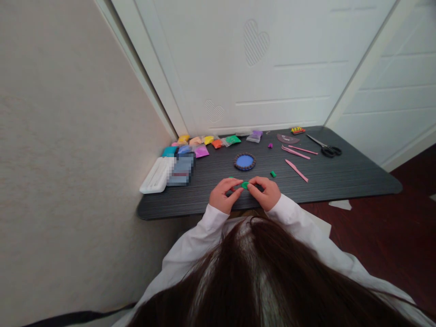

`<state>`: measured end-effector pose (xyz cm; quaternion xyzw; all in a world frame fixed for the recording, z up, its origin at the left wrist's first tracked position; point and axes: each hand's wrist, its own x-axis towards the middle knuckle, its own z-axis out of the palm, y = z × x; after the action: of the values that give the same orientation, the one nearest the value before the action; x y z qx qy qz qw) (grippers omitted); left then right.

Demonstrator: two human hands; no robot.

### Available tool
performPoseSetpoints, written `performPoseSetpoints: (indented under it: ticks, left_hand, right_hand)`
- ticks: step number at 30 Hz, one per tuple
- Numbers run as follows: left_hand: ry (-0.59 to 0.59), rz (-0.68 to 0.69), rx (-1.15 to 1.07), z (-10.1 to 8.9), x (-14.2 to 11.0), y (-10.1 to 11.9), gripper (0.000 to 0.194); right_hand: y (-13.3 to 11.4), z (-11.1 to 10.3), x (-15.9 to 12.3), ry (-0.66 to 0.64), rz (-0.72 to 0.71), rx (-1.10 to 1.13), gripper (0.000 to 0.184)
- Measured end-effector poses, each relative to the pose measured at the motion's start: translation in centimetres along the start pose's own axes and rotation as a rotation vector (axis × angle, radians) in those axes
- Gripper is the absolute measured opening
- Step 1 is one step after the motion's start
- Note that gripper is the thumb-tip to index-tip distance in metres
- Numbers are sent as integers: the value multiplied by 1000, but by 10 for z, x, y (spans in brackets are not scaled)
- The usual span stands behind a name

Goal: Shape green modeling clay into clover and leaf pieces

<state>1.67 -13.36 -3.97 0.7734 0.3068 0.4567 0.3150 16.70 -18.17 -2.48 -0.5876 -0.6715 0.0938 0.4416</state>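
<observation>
A small flat round of green modelling clay [245, 185] is pinched between the fingertips of both hands near the table's front edge. My left hand [225, 194] is closed on its left side, and my right hand [265, 191] on its right side. Just beyond them lies a blue clay disc [245, 161] ringed with dark brown beads of clay. A short green clay lump [273, 174] rests to the right of that disc. Another bit of green [231, 177] shows behind my left fingers, mostly hidden.
Several bags of coloured clay [208, 140] line the back left of the dark table [218, 163]. A white case [157, 175] stands at the left edge. Pink tools [296, 170], tweezers [295, 152] and black-handled scissors [327, 149] lie on the right. A white door is behind.
</observation>
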Motion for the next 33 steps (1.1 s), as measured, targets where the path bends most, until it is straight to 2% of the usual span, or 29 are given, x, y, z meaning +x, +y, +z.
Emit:
performPoseSetpoints:
  ticks: [13,18,25,29,33]
  left_hand:
    - [6,17,19,0,0,2,15]
    - [11,-12,-38,1,0,0,20]
    - [45,-91,-195,2,1,4,12]
    - [138,-177,-390,-3,6,-5,19]
    - [253,-264,-544,-19,11,-18,18]
  right_hand:
    - [1,-2,0,-41,0,47,15]
    - [2,-3,1,-52,8,75,16]
    - [1,-3,0,-49,13,98,16]
    - [3,-3,0,-3,41,108,17]
    - [5,-1,-1,64,72,119,22]
